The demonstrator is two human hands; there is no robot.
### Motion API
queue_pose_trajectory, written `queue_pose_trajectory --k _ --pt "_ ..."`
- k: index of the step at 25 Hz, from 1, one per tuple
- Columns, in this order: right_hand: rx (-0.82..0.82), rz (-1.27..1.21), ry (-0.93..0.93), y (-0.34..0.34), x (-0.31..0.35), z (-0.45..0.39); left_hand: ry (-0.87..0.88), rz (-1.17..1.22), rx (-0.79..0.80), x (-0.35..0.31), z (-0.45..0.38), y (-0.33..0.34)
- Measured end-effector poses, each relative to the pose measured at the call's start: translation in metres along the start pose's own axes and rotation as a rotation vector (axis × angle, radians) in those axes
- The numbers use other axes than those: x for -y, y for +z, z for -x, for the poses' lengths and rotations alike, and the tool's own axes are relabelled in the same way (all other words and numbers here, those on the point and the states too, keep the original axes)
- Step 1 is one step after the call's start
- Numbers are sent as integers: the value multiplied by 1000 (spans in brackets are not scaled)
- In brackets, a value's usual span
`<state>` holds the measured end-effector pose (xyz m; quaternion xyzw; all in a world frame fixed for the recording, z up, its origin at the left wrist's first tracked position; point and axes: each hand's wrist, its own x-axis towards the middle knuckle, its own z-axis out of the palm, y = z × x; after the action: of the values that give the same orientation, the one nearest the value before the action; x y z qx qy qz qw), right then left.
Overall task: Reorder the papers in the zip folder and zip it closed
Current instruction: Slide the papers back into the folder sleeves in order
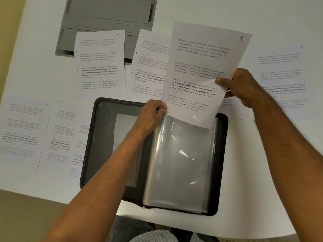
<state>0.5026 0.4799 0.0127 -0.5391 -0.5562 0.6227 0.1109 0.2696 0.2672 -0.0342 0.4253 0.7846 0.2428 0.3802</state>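
Observation:
A dark zip folder (90, 140) lies open on the white table, its clear plastic sleeves (181, 163) on the right half. My right hand (239, 86) pinches the right edge of a printed sheet marked 1 (201, 70), held tilted above the folder's top edge. The sheet's lower corner sits at the mouth of the top sleeve. My left hand (152, 114) pinches the upper left corner of that sleeve beside the sheet's lower left edge.
Several printed sheets lie around the folder: sheet 2 (100, 60) and another (150, 67) behind it, sheet 6 (24, 128) and others (61, 137) at the left, sheet 5 (283, 74) at the right. A grey case (108, 13) lies open at the back. The table's near edge (52, 198) runs below.

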Motion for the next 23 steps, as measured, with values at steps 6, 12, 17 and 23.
queue_pose_trajectory --k 6,12,17,23 --pt "12 25 -8 0 9 -5 -117 74 -24 12 -2 -6" --pt "12 44 -3 -5 10 -6 -175 140 -25 12 -16 -12" --pt "9 62 6 -7 8 -5 -167 9 -1 11 -25 -14" --pt "20 90 -7 -4 6 -11 -187 -112 84 12 -32 -17"
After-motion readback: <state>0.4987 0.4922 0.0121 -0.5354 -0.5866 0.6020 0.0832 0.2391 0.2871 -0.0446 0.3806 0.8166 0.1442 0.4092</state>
